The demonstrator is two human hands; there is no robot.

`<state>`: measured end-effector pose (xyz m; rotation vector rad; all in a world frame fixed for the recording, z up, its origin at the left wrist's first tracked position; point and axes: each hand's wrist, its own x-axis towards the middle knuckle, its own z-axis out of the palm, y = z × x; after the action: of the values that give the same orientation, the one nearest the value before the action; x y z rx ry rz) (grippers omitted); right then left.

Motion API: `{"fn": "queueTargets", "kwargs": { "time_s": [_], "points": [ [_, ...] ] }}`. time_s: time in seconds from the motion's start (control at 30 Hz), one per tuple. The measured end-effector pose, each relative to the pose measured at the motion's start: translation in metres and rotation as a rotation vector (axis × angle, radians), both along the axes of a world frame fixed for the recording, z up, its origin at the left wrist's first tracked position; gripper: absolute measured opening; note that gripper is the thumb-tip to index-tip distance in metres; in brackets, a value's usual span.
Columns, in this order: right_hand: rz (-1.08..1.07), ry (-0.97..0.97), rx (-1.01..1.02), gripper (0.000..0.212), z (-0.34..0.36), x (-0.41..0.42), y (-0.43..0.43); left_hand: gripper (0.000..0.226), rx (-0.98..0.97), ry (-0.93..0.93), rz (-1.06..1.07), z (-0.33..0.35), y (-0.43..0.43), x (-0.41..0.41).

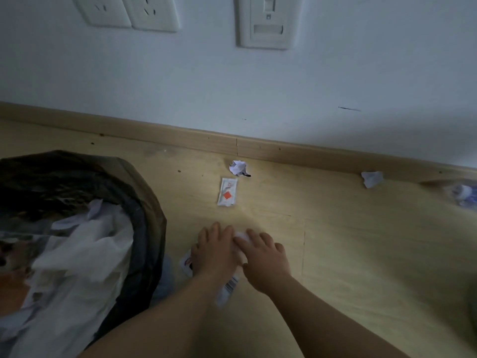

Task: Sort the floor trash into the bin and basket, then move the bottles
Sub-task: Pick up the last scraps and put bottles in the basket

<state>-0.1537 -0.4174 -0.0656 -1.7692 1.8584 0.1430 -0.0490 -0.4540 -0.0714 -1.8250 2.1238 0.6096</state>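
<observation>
Bin [148, 202], black liner, at far left; white plastic and paper scraps heaped inside.

Just right of the bin, on the wooden floor [361, 241]: left hand [215, 250] palm down on a white wrapper [229, 288]. The wrapper's long axis runs near to far, and its barcode end points back between the forearms. A printed corner shows at the hand's bin side.

Right hand [265, 259] touches the left, fingers bent over the same white stuff. Blur; cannot tell whether either hand grips or only presses.

Beyond the hands, farther from the bin: flat sachet [227, 191] with an orange diamond, long axis pointing at the skirting board [309, 153]. Crumpled paper [238, 167] lies just past its far end.

Well right of the bin, against the skirting: second crumpled paper [371, 178]. At the right edge, a bluish blurred object [462, 193], unidentifiable.
</observation>
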Motion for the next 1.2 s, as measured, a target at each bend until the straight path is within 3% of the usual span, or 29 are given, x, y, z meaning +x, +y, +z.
{"fn": "queueTargets", "kwargs": {
  "time_s": [0.13,0.2,0.27,0.33,0.43,0.5,0.57,0.63,0.7,0.77,0.83,0.9,0.97,1.07,1.13,1.2],
  "points": [
    [-0.105,0.062,-0.347,0.033,-0.016,-0.023,0.0,0.029,-0.233,0.015,-0.02,0.007,-0.01,-0.015],
    [-0.173,0.121,-0.429,0.019,-0.021,-0.039,-0.002,0.03,-0.289,0.079,-0.07,0.008,-0.021,-0.026],
    [-0.222,0.141,-0.443,0.022,-0.027,-0.054,-0.004,0.039,-0.305,0.156,-0.127,0.006,-0.039,-0.041],
    [-0.28,0.148,-0.484,0.004,-0.032,-0.065,-0.007,0.048,-0.338,0.227,-0.126,0.007,-0.064,-0.056],
    [-0.327,0.117,-0.491,0.026,-0.039,-0.07,-0.009,0.051,-0.33,0.214,-0.024,0.01,-0.105,-0.075],
    [-0.371,0.091,-0.51,0.02,-0.041,-0.069,-0.009,0.05,-0.167,0.206,0.146,0.013,-0.127,-0.091],
    [-0.406,0.054,-0.505,0.018,-0.044,-0.071,-0.011,0.048,-0.062,0.135,0.182,0.01,-0.14,-0.102],
    [-0.409,0.041,-0.498,0.01,-0.046,-0.075,-0.013,0.041,-0.085,0.047,0.095,0.005,-0.139,-0.109],
    [-0.404,0.004,-0.448,0.015,-0.043,-0.08,-0.017,0.036,-0.18,-0.019,-0.026,0.001,-0.125,-0.122],
    [-0.432,-0.086,-0.399,0.018,-0.041,-0.087,-0.021,0.037,-0.244,-0.012,-0.128,-0.001,-0.106,-0.137],
    [-0.553,-0.15,-0.476,0.021,-0.035,-0.104,-0.026,0.037,-0.295,0.007,-0.226,-0.005,-0.093,-0.145],
    [-0.674,-0.048,-0.617,0.018,-0.025,-0.136,-0.033,0.037,-0.436,0.015,-0.32,-0.009,-0.09,-0.143],
    [-0.687,0.12,-0.762,0.02,-0.016,-0.173,-0.046,0.037,-0.451,0.031,-0.36,-0.012,-0.092,-0.135],
    [-0.678,0.194,-0.543,0.028,0.001,-0.221,-0.073,0.036,-0.297,0.09,-0.361,-0.014,-0.094,-0.13],
    [-0.634,0.19,-0.284,0.029,-0.002,-0.243,-0.079,0.035,-0.31,0.065,-0.371,-0.011,-0.094,-0.13],
    [-0.583,0.139,-0.186,0.03,-0.007,-0.246,-0.074,0.035,-0.311,0.063,-0.374,-0.008,-0.092,-0.13]
  ]
}}
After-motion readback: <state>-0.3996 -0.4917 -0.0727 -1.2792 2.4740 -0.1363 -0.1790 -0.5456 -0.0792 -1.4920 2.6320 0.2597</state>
